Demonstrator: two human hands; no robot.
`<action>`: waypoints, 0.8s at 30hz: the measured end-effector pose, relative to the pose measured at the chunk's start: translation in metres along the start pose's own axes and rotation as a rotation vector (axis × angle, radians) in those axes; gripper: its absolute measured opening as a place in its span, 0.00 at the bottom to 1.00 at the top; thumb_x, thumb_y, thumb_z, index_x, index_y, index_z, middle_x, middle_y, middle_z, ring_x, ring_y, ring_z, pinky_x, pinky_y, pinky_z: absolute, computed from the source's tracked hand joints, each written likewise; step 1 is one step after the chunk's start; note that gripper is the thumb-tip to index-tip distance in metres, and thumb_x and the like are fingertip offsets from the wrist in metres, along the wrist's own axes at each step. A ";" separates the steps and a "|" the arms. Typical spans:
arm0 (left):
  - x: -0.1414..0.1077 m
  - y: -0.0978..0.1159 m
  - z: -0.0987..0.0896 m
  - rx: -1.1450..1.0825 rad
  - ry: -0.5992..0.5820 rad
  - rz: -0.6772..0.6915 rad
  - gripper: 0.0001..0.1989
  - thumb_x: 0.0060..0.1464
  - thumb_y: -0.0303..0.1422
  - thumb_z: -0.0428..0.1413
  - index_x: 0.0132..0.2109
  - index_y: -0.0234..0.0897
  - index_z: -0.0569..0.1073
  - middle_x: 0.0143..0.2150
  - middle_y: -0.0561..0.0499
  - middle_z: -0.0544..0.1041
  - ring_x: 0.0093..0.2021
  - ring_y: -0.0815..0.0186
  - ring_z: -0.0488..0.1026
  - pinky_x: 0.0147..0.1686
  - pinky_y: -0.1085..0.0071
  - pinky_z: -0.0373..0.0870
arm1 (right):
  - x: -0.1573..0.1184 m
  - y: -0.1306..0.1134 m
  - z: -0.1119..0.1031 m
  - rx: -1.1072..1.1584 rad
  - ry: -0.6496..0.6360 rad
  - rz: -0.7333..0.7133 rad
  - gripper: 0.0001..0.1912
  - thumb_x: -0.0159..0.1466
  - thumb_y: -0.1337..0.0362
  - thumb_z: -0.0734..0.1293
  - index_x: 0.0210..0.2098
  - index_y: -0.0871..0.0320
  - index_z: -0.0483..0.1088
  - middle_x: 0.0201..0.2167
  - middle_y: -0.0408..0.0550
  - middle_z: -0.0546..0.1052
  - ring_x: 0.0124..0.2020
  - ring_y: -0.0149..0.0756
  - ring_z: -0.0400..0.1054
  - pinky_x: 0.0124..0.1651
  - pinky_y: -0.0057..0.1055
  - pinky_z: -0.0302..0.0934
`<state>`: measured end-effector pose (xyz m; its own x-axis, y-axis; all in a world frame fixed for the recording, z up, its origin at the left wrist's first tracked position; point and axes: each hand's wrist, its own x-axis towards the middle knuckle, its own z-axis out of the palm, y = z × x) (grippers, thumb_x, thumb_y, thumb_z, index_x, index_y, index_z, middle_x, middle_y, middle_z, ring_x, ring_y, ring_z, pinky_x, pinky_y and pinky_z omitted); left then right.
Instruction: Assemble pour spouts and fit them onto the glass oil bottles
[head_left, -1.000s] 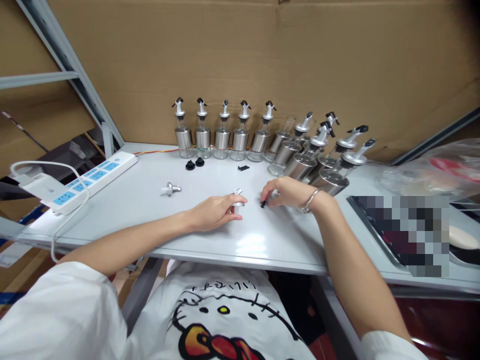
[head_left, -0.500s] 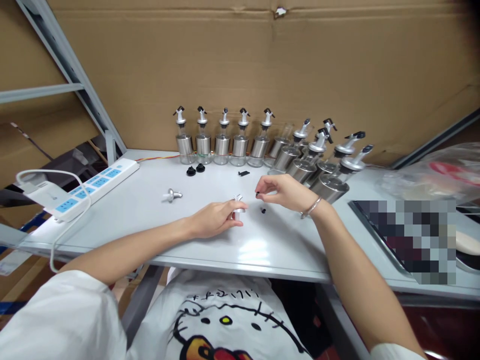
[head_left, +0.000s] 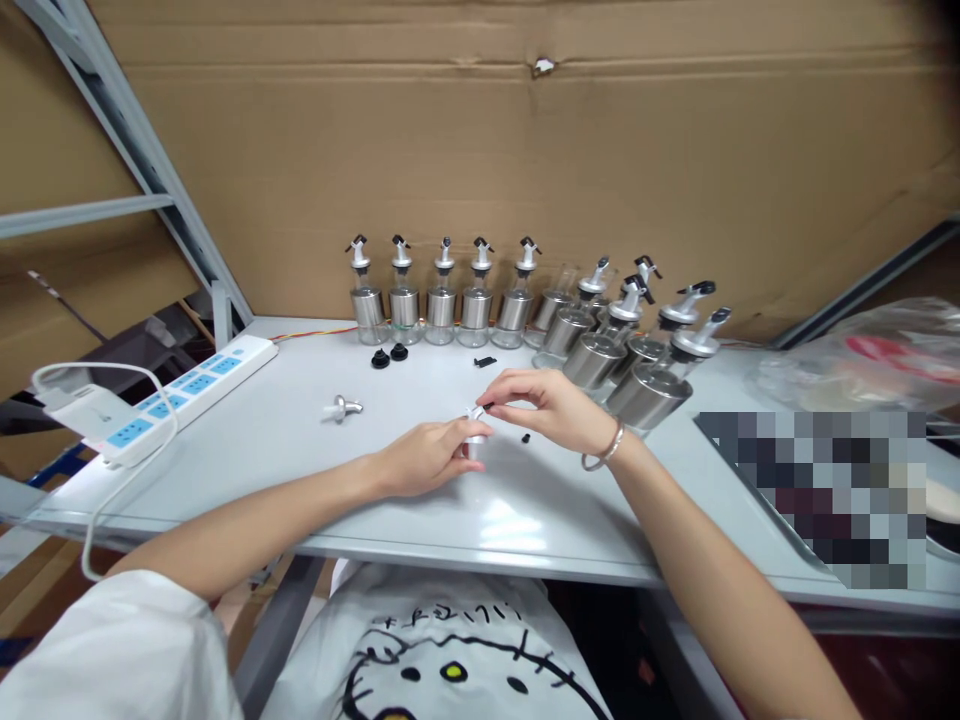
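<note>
My left hand (head_left: 431, 458) grips a small silver-white pourer top (head_left: 475, 440) above the middle of the table. Between the thumb and fingers of my right hand (head_left: 551, 408) is a small black piece (head_left: 487, 406), held at the upper end of the pourer top. A tiny black part (head_left: 526, 438) lies on the table below my right hand. Farther back is a flat black lever (head_left: 485, 362). Two black stoppers (head_left: 381, 359) sit together to the left, and another silver pourer top (head_left: 343, 408) lies on its side nearer me.
Glass-and-steel bottles (head_left: 441, 305) with pourers stand along the cardboard wall (head_left: 300, 180), more of them clustered at the right. A white power strip (head_left: 187, 395) with a cable lies left. At the right are a plastic bag (head_left: 847, 355) and a blurred-out flat object (head_left: 817, 500).
My right hand has moved left with the black piece, from a spot apart to the top of the pourer in my left hand. The whole view has shifted slightly.
</note>
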<state>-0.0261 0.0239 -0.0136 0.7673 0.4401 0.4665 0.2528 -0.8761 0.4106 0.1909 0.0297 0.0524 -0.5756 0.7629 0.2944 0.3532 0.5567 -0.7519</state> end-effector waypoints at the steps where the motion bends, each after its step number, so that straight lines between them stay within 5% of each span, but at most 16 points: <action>1: 0.000 0.000 0.000 0.001 -0.001 0.000 0.15 0.65 0.41 0.44 0.53 0.36 0.59 0.36 0.50 0.74 0.30 0.69 0.73 0.33 0.72 0.70 | 0.000 -0.001 0.001 -0.005 0.006 -0.011 0.11 0.59 0.60 0.65 0.35 0.59 0.76 0.35 0.51 0.77 0.36 0.35 0.73 0.44 0.35 0.68; 19: 0.001 0.003 -0.001 0.050 -0.002 0.045 0.16 0.65 0.43 0.42 0.51 0.36 0.60 0.34 0.51 0.74 0.29 0.69 0.72 0.33 0.72 0.70 | 0.000 -0.002 0.002 -0.006 0.046 -0.035 0.09 0.58 0.59 0.69 0.32 0.58 0.77 0.33 0.49 0.79 0.34 0.35 0.73 0.42 0.32 0.66; 24: 0.002 0.003 0.000 0.070 0.018 0.104 0.16 0.65 0.43 0.42 0.51 0.37 0.59 0.34 0.50 0.75 0.29 0.69 0.73 0.32 0.72 0.70 | 0.001 -0.004 0.004 -0.051 0.018 0.014 0.13 0.61 0.57 0.66 0.29 0.59 0.76 0.25 0.46 0.78 0.29 0.32 0.72 0.38 0.31 0.64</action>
<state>-0.0242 0.0218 -0.0113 0.7808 0.3492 0.5180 0.2138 -0.9285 0.3036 0.1856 0.0268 0.0531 -0.5570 0.7764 0.2949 0.3988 0.5615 -0.7250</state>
